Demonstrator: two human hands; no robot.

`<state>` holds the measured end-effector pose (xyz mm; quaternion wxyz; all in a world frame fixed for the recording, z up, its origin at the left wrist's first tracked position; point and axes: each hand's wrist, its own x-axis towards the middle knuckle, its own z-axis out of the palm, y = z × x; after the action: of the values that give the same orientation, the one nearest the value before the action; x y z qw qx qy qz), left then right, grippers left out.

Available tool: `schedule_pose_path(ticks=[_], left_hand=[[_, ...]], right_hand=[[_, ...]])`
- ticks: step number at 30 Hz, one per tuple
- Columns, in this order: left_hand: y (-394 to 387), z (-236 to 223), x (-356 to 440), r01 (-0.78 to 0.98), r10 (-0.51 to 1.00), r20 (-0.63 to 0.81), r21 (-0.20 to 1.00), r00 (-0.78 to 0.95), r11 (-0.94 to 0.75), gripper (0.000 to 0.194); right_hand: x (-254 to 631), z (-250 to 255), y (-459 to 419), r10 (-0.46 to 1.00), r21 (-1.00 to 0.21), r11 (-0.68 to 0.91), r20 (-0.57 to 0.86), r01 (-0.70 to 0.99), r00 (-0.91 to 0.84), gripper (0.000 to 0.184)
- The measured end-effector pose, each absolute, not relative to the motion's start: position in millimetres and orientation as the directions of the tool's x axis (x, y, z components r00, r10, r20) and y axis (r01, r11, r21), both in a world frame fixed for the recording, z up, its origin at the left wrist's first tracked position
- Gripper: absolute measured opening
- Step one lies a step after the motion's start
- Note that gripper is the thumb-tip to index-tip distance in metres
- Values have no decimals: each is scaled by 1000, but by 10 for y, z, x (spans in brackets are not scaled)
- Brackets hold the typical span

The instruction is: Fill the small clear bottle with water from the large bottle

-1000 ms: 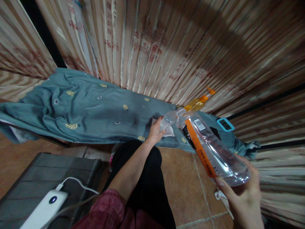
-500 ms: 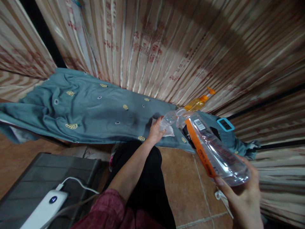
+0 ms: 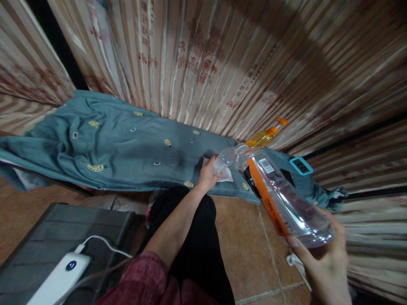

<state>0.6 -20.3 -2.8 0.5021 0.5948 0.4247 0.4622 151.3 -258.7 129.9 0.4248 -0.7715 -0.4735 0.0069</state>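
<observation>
My right hand [image 3: 327, 258] is wrapped around the base of a large clear plastic bottle [image 3: 286, 203] with an orange and black label. The bottle is tilted, its neck pointing down and left. My left hand [image 3: 208, 174] is closed around a small clear plastic container [image 3: 225, 157], whose mouth meets the neck of the large bottle. Whether liquid passes between them I cannot tell. Under the container lies a white tissue [image 3: 226, 175] on the teal cloth [image 3: 127, 148] printed with pineapples. Just behind the necks is a pump bottle [image 3: 262, 137] of yellow liquid with an orange top.
A blue-framed digital timer [image 3: 301, 165] and a dark flat object [image 3: 288, 178] are on the cloth at the right. Patterned curtains [image 3: 203, 63] hang behind. At the lower left, a white power bank [image 3: 60, 277] with a cable sits on a grey slatted surface [image 3: 92, 220].
</observation>
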Motion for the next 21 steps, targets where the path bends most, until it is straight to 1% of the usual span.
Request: schedule_pose_path(ticks=[2, 7, 12, 17, 21], left_hand=[[-201, -27, 9, 28, 970, 128, 990, 208, -136, 73], [-199, -27, 10, 31, 971, 130, 990, 203, -139, 74], [-206, -30, 4, 13, 969, 137, 990, 204, -143, 72], [-210, -22, 3, 77, 967, 132, 985, 216, -151, 73], [-209, -26, 4, 93, 967, 134, 983, 217, -157, 76]], right_hand=[[1501, 1310, -2579, 731, -655, -187, 405, 732, 549, 95], [1510, 1302, -2575, 736, -680, -185, 383, 709, 559, 96], [1503, 1304, -2568, 737, -665, -187, 392, 724, 550, 95], [1503, 1313, -2576, 736, -651, -169, 416, 740, 534, 91], [1607, 1275, -2624, 759, -659, -172, 385, 733, 524, 91]])
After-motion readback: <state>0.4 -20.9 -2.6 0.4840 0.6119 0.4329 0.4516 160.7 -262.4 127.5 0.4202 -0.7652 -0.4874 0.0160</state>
